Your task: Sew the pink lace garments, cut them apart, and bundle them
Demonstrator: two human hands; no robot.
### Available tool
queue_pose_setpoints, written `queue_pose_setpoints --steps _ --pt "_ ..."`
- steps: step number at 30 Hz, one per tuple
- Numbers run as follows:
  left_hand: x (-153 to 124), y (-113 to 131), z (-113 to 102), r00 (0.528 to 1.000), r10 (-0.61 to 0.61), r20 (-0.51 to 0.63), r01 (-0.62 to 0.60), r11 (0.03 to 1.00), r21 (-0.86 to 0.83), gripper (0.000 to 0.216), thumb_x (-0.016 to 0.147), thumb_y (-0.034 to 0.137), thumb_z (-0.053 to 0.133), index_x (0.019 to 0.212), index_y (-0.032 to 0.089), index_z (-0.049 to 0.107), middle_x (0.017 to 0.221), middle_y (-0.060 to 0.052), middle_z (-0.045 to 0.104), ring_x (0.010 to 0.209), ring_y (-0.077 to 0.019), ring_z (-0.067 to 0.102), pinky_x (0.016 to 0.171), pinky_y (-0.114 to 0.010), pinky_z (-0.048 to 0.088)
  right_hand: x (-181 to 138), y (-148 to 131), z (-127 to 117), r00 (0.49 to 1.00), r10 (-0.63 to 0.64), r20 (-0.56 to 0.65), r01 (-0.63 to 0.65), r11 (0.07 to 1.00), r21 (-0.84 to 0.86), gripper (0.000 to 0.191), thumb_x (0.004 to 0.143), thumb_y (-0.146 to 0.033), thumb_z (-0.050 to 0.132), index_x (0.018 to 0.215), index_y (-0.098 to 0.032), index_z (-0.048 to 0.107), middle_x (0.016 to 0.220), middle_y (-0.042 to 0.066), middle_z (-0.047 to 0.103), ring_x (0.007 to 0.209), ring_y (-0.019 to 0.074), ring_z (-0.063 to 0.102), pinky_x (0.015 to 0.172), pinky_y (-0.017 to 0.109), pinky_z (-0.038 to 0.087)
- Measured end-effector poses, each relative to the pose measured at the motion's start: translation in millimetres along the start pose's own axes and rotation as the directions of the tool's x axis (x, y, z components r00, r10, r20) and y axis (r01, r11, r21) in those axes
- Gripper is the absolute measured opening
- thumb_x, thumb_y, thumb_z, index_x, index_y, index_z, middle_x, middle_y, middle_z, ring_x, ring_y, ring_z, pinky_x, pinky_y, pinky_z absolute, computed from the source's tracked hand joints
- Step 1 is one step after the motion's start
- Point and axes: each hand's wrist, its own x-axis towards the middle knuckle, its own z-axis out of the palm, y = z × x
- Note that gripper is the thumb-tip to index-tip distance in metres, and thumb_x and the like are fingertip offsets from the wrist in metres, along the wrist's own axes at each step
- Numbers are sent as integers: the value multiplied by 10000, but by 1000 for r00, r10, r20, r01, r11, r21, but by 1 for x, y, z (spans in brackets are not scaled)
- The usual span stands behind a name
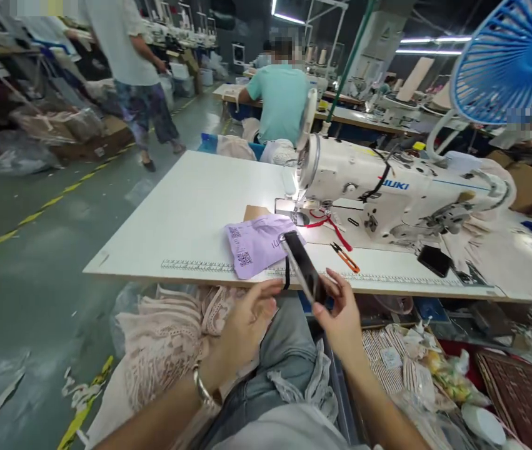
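A dark-screened phone (304,265) with a pale edge stands tilted at the table's front edge, gripped near its lower end by my right hand (341,312). My left hand (249,319), a silver bangle at its wrist, hovers over my lap with loosely curled fingers and nothing visible between them. Its fingertips come close to a black strap (287,274) hanging by the table edge; I cannot tell whether they touch it. Behind the phone lies a purple plastic pouch (259,247) with printed codes, partly over a brown piece of card (255,212).
A white sewing machine (354,178) stands on the table (153,212). Orange thread snips (345,257), red ribbon (336,231) and a black object (434,260) lie near it. Lace fabric (167,344) hangs at left. A blue fan (519,59) is upper right; other people work beyond.
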Motion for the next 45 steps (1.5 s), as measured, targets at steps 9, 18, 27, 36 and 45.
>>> queue_pose_setpoints --steps 9,18,27,36,45 --pt "-33 -48 12 965 -262 19 134 429 -893 486 961 565 510 1267 223 668 1338 -62 625 1366 -251 455 1196 -383 320 -56 8 64 875 -378 302 475 791 -385 829 900 -742 422 1518 -206 284 1325 151 520 1155 303 502 963 501 422" --pt "-48 -49 7 891 -452 -41 136 352 -926 484 982 505 493 1301 171 637 1356 -139 599 1223 -318 585 1060 -501 484 -57 17 52 874 -436 215 479 847 -230 353 1027 -382 406 1325 -197 440 1179 97 560 1108 227 513 950 417 431" --pt "-37 -43 6 827 -555 -87 161 383 -910 518 1025 490 357 1200 131 686 1204 -148 679 1100 -293 653 960 -455 558 -50 16 52 876 -424 229 455 884 -106 275 986 -218 459 1260 -204 471 1134 94 565 1076 208 533 897 382 496" --pt "-35 -54 1 875 -484 -37 155 352 -923 466 998 468 455 1189 106 676 1202 -167 677 1009 -296 683 890 -454 579 -34 28 49 865 -450 222 488 857 -164 269 958 -205 504 1227 -217 514 1114 88 582 1025 218 560 844 400 511" --pt "-34 -69 -1 853 -517 -72 60 235 -970 322 1006 334 474 1070 157 736 1060 -82 740 970 -191 694 865 -279 562 0 12 69 625 -528 575 735 646 -206 523 1042 -463 338 1508 -228 299 1399 85 566 1427 258 352 1158 522 279"
